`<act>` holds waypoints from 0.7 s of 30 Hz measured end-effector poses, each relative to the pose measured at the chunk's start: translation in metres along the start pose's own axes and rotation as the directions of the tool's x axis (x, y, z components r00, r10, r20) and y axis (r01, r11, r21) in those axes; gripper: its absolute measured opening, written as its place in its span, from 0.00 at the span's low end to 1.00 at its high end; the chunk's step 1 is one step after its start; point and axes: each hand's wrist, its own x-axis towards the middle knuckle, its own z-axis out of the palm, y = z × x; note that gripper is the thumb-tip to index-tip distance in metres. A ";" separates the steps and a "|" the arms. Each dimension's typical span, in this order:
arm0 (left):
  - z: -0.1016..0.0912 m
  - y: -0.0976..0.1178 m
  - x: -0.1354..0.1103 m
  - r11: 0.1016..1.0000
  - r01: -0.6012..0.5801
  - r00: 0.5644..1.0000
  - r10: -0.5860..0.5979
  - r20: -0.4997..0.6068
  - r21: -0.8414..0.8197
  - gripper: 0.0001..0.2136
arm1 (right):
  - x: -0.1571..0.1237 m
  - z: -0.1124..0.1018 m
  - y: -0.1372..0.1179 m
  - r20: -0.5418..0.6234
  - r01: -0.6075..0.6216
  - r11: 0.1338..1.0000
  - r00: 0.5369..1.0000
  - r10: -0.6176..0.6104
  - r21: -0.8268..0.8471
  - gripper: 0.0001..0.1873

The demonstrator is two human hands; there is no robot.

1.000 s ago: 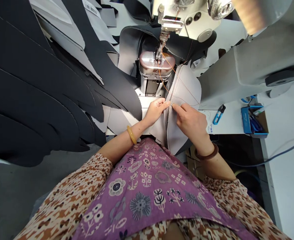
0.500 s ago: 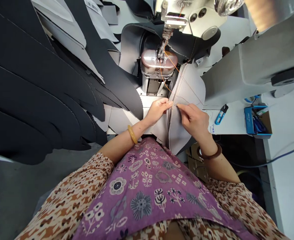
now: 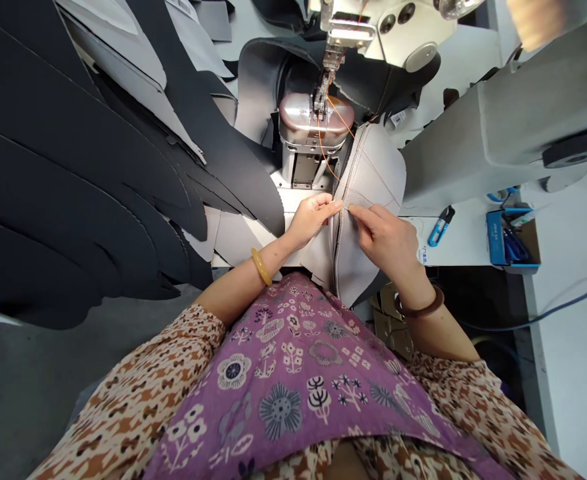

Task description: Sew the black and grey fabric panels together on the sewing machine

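Just below the sewing machine [image 3: 346, 30], both hands meet on the grey panel [image 3: 373, 170]. It drapes from the machine's post [image 3: 313, 123] down over the near edge of the worktop [image 3: 463, 243] into the person's lap. The left hand [image 3: 309, 221] has its grip closed, fingertips pinched on the left side of the panel's raised seam [image 3: 336, 260]. The right hand [image 3: 388, 240] pinches the same seam from the other side, thumb and forefinger shut on it, and the two sets of fingertips almost touch. An orange thread [image 3: 323, 143] runs from the needle down towards the spot they hold.

To my eye the work in hand is fine fingering at the seam, near where the thread ends. Done well, it wants both pinches close together and tight to the stitch line. The panel should be held taut but not dragged against the thread, with its loose weight resting in the lap so it does not pull the seam askew.

As for writing, a small printed label [image 3: 424, 253] lies on the worktop beside the right hand; its blue characters are too small to read. A white tag [image 3: 397, 121] near the post is unreadable too. Blue snips [image 3: 439, 227] and a blue box [image 3: 512, 239] sit toward the right edge, and black panels [image 3: 73, 167] are stacked on the left.
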 end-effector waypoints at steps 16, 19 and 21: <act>0.000 -0.001 -0.001 0.998 0.039 0.999 -0.040 -0.014 -0.043 0.16 | 0.004 0.010 0.006 -0.035 0.110 0.993 0.993 -0.109 0.039 0.18; 0.003 -0.001 0.000 0.997 0.055 0.998 -0.056 -0.012 -0.055 0.14 | 0.002 0.015 0.006 -0.091 0.115 0.989 0.990 -0.106 0.094 0.18; 0.004 -0.001 0.000 0.997 0.052 0.998 -0.053 -0.016 -0.056 0.14 | 0.001 0.013 0.005 -0.111 0.091 0.991 0.991 -0.080 0.100 0.18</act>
